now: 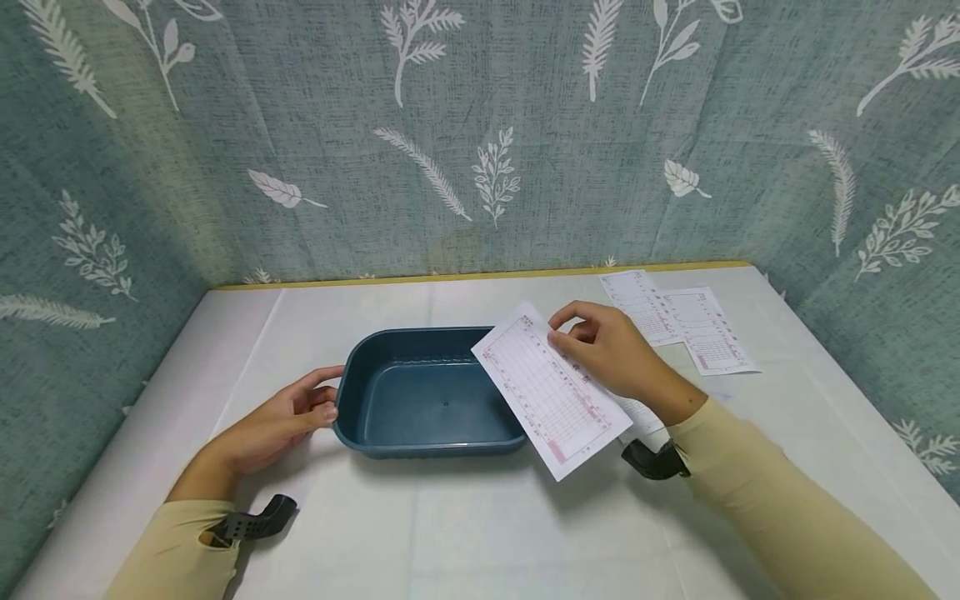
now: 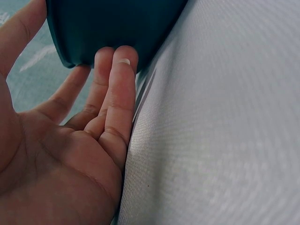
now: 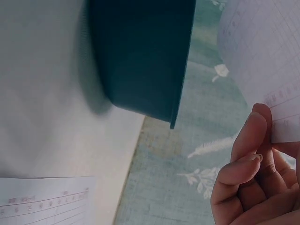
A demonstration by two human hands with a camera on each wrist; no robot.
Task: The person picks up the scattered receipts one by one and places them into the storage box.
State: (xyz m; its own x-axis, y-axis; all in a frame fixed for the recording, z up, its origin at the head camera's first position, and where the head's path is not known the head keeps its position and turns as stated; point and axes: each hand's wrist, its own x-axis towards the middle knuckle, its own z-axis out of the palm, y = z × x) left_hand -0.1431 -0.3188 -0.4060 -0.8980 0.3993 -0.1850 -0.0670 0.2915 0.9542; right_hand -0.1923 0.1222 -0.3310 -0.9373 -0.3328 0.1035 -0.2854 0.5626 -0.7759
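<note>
A dark blue plastic basin (image 1: 435, 400) stands on the white table, its inside bare. My left hand (image 1: 273, 429) is at the basin's left end, palm turned inward. In the left wrist view, its fingertips (image 2: 124, 58) touch the basin's outer wall (image 2: 103, 28), with the fingers mostly straight. Over the basin's right end, my right hand (image 1: 611, 346) pinches a printed paper form (image 1: 551, 387) by its upper right edge. The sheet is tilted, with red print and a ruled grid. Thumb and fingertips (image 3: 262, 115) grip its edge in the right wrist view.
Two more printed forms, one left (image 1: 641, 304) and one right (image 1: 708, 329), lie overlapping at the back right of the table. Another paper (image 1: 641, 417) lies under my right wrist. Leaf-patterned grey-green cloth (image 1: 450, 142) rises behind the table and at both sides.
</note>
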